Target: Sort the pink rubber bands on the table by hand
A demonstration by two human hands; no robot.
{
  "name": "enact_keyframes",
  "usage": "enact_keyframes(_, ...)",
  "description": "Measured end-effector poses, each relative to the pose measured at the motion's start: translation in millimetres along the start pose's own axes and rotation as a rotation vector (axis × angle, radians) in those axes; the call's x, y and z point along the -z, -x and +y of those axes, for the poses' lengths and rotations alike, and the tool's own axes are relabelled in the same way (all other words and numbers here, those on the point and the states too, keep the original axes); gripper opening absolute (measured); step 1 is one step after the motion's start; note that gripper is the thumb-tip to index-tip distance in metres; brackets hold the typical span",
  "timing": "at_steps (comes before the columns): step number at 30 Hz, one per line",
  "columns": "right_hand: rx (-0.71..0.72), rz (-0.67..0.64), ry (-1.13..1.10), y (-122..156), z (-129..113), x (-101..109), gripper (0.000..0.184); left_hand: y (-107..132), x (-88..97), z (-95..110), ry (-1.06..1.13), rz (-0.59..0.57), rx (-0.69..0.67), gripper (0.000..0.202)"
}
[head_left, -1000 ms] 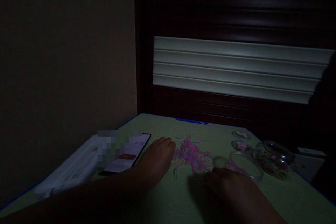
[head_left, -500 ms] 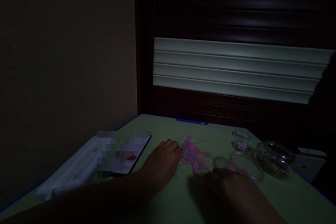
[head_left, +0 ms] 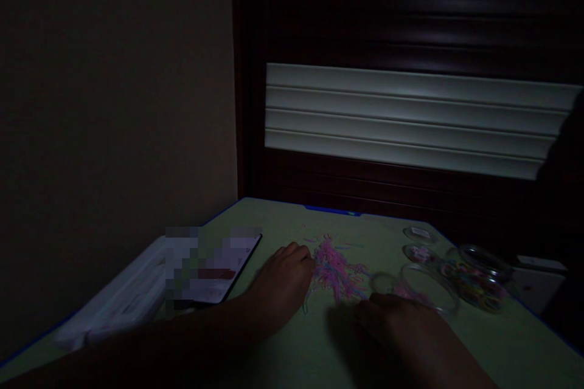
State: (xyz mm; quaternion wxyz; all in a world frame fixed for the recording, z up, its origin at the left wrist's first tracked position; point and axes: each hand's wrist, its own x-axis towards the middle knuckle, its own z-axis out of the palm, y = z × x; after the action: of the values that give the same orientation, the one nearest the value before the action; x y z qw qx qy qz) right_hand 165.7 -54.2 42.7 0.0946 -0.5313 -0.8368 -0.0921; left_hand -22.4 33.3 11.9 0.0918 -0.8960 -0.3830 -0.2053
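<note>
A loose heap of thin pink, purple and bluish bands (head_left: 335, 270), seemingly small elastic ones, lies on the pale green tabletop (head_left: 283, 219). At its left edge rests my left hand (head_left: 287, 279), fingers curled down and closed, with the tips hidden. Just below the heap on the right, my right hand (head_left: 406, 325) has its fingers bent together over the table. Whatever either hand holds is too dark and hidden to make out. Right beyond my right hand are a clear ring-shaped piece (head_left: 444, 289) and a few pink bands (head_left: 406, 292).
A clear jar (head_left: 477, 279) of coloured bands stands at the right, beside two small round clear pieces, one a lid (head_left: 420, 234). Behind the jar is a white device (head_left: 541, 279). On the left lie a lit tablet or phone (head_left: 228, 267) and a white plastic box (head_left: 114, 298).
The view has shifted very slightly. Both hands stay in nearly the same place and pose, and the band heap looks unchanged.
</note>
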Motion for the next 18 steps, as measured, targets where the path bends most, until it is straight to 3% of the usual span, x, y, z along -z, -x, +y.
enact_keyframes(18, -0.011, -0.040, -0.040, -0.1, 1.6, -0.7, 0.021, -1.5, 0.3, -1.8, -0.016, -0.018, -0.012, 0.016)
